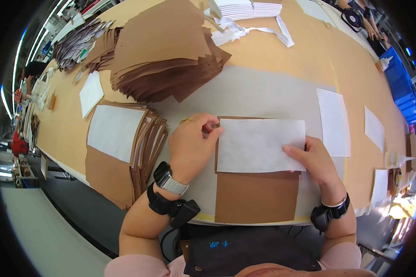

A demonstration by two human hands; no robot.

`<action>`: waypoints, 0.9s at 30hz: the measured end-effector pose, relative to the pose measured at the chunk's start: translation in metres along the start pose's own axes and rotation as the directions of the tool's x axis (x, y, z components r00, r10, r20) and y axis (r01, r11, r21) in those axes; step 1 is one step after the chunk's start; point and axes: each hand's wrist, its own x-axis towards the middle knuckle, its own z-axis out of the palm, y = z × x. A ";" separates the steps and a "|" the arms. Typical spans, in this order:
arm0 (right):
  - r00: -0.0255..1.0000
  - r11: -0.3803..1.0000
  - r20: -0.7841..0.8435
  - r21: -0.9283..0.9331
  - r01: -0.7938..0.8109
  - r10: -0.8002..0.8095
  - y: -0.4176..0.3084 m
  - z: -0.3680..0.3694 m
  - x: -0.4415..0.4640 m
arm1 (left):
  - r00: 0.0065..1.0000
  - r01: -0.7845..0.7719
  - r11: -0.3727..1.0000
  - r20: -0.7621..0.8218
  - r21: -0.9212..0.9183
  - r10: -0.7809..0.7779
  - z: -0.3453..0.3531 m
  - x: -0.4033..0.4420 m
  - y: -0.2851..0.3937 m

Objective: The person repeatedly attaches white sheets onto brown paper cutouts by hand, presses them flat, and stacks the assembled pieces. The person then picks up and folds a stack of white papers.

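A white sheet [259, 145] lies over the upper part of a brown sheet [257, 197] in front of me. At the white sheet's upper left corner is my left hand [193, 147], thumb and forefinger pinched together at the edge. My right hand [315, 159] grips the sheet's right side, thumb on top and fingers underneath. A thin strip of brown shows along the white sheet's top and left edges. Left of my left hand stands a stack of brown sheets [107, 177] interleaved with white ones, a white sheet [114, 131] on top.
A tall pile of brown sheets [159, 39] stands at the back left, white stacks [252, 9] with ribbon at the back. Loose white sheets [333, 122] lie to the right, near glue bottles [395, 159] and a blue bin [400, 85]. A co-worker's hands [372, 30] show at the far right.
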 end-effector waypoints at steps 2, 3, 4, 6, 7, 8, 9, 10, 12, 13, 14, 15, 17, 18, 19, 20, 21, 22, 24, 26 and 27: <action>0.999 0.999 -0.001 -0.018 0.042 -0.042 -0.001 0.000 -0.001 | 1.000 -0.018 1.000 0.003 -0.008 0.018 0.001 0.000 0.001; 0.999 0.999 -0.022 -0.009 0.038 -0.039 -0.001 -0.005 -0.002 | 1.000 -0.026 1.000 -0.012 -0.012 0.025 0.001 0.000 0.001; 0.999 0.992 -0.006 -0.115 0.051 -0.052 -0.001 -0.011 -0.001 | 0.999 -0.039 0.999 0.002 -0.016 0.039 0.001 0.001 0.002; 0.998 0.976 -0.004 -0.211 0.058 -0.060 -0.002 -0.019 0.000 | 0.999 -0.035 0.998 -0.010 -0.046 0.035 0.001 0.001 0.001; 0.999 0.977 -0.009 -0.210 0.029 -0.032 -0.003 -0.023 0.001 | 0.999 -0.044 0.998 0.003 -0.048 0.044 0.001 0.002 0.001; 1.000 0.978 -0.013 -0.208 0.000 -0.003 -0.003 -0.026 0.001 | 0.998 -0.055 0.997 -0.004 -0.048 0.055 0.001 0.002 0.000; 1.000 0.980 -0.027 -0.200 -0.007 0.002 -0.003 -0.027 0.001 | 0.998 -0.065 0.997 -0.010 -0.049 0.065 0.002 0.002 -0.001; 0.999 0.982 -0.052 -0.187 -0.007 -0.002 -0.006 -0.026 0.000 | 0.997 -0.074 0.996 0.005 -0.052 0.074 0.002 0.003 -0.001; 0.996 0.986 -0.094 -0.168 -0.016 0.000 -0.006 -0.023 -0.001 | 0.998 -0.061 0.997 0.011 -0.043 0.061 0.001 0.003 0.000; 0.994 0.983 -0.110 -0.185 0.002 -0.023 -0.005 -0.022 0.000 | 0.997 -0.069 0.996 0.026 -0.050 0.070 0.001 0.003 0.002; 0.991 0.979 -0.125 -0.204 0.020 -0.046 -0.005 -0.020 0.000 | 0.998 -0.061 0.996 0.019 -0.060 0.062 0.001 0.003 0.003; 0.989 0.980 -0.140 -0.200 0.012 -0.041 -0.006 -0.019 -0.001 | 0.998 -0.053 0.996 0.013 -0.069 0.054 0.001 0.003 0.004; 0.984 0.961 -0.164 -0.277 0.021 -0.069 -0.007 -0.016 -0.001 | 0.997 -0.073 0.996 0.028 -0.055 0.074 0.000 0.003 0.004; 0.982 0.961 -0.175 -0.276 0.016 -0.066 -0.007 -0.015 -0.001 | 0.995 -0.088 0.995 0.033 -0.035 0.089 0.000 0.004 0.004; 0.982 0.959 -0.175 -0.284 0.017 -0.069 -0.007 -0.014 0.000 | 0.995 -0.093 0.995 0.039 -0.041 0.094 -0.001 0.004 0.004; 0.982 0.956 -0.174 -0.293 0.018 -0.071 -0.007 -0.014 0.000 | 0.995 -0.095 0.995 0.042 -0.033 0.096 -0.001 0.004 0.004; 0.981 0.956 -0.183 -0.292 0.013 -0.069 -0.006 -0.014 0.001 | 0.994 -0.096 0.995 0.044 -0.024 0.097 -0.001 0.004 0.005; 0.979 0.944 -0.185 -0.328 0.024 -0.089 -0.006 -0.013 0.002 | 0.994 -0.101 0.994 0.049 -0.028 0.103 -0.001 0.003 0.005; 0.976 0.932 -0.191 -0.362 0.033 -0.109 -0.005 -0.013 0.003 | 0.993 -0.107 0.994 0.050 -0.015 0.108 -0.002 0.003 0.006; 0.973 0.918 -0.193 -0.395 0.037 -0.122 -0.005 -0.013 0.004 | 0.992 -0.114 0.993 0.052 -0.008 0.114 -0.002 0.003 0.007; 0.973 0.918 -0.197 -0.394 0.035 -0.122 -0.004 -0.013 0.005 | 0.992 -0.116 0.993 0.051 0.001 0.116 -0.002 0.003 0.007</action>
